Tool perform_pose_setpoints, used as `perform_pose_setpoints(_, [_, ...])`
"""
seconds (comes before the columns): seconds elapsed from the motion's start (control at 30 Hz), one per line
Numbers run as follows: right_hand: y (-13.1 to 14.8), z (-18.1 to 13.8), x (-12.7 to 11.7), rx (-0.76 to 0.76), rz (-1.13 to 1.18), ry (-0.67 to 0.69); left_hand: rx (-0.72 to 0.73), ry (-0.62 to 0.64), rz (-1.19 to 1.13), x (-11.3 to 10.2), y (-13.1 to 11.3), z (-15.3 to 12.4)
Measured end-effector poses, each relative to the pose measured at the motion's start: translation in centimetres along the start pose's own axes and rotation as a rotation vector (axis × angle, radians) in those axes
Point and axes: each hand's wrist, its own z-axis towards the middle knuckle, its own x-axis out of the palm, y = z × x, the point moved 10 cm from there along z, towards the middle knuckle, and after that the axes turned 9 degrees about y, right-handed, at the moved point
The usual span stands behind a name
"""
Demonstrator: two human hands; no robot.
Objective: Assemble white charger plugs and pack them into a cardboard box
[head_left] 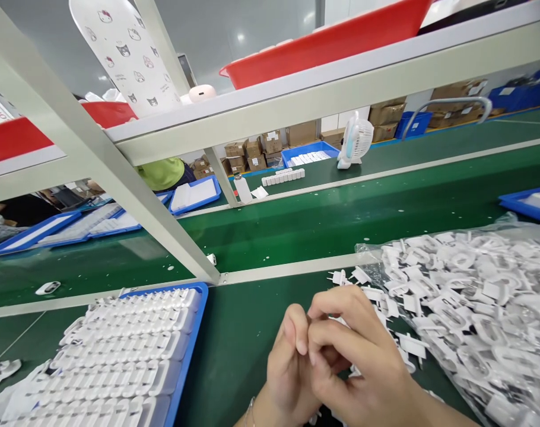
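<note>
Here, bare hands bunched fingertips, contents unclear; white plastic blocks lined eight o'clock's blue tray; loose white plastic plugs remained at four

One camera, worn on the person's head, looks forward and down across the green table, with the left hand and right hand close to the lens, low in the frame and just right of centre, and the forearms cut off by the bottom edge. The view is tipped sideways, so the overhead shelf slants upward to the right across its top half; under that shelf it reaches to the cardboard boxes in the background, which seem too small to make out well.
</note>
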Motion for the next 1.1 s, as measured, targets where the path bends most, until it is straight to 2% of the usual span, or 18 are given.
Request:
perform_pose_setpoints(0.27, [-0.1,-0.5,-0.2,-0.018,-0.017,-0.027,0.039,0.159,-0.217,2.3,-0.4,0.5])
perform_pose_setpoints(0.43, [0.2,-0.7,-0.2,-0.041,-0.067,-0.034,0.038,0.169,-0.197,2.3,-0.5,0.5])
perform_pose_setpoints(0.6, [0.5,-1.1,-0.2,-0.057,-0.130,-0.075,0.103,0.159,-0.006,1.7,-1.3,0.2])
perform_pose_setpoints(0.77, [0.4,-1.0,-0.1,-0.080,-0.090,-0.099,0.156,0.155,0.121,1.8,-2.1,0.3])
perform_pose_setpoints(0.93, [0.4,-0.7,-0.4,-0.081,-0.067,-0.118,0.154,0.143,0.102,1.7,-2.0,0.3])
perform_pose_setpoints(1.1, [0.4,-0.5,-0.3,-0.077,-0.048,-0.092,0.116,0.146,-0.027,1.6,-1.4,0.3])
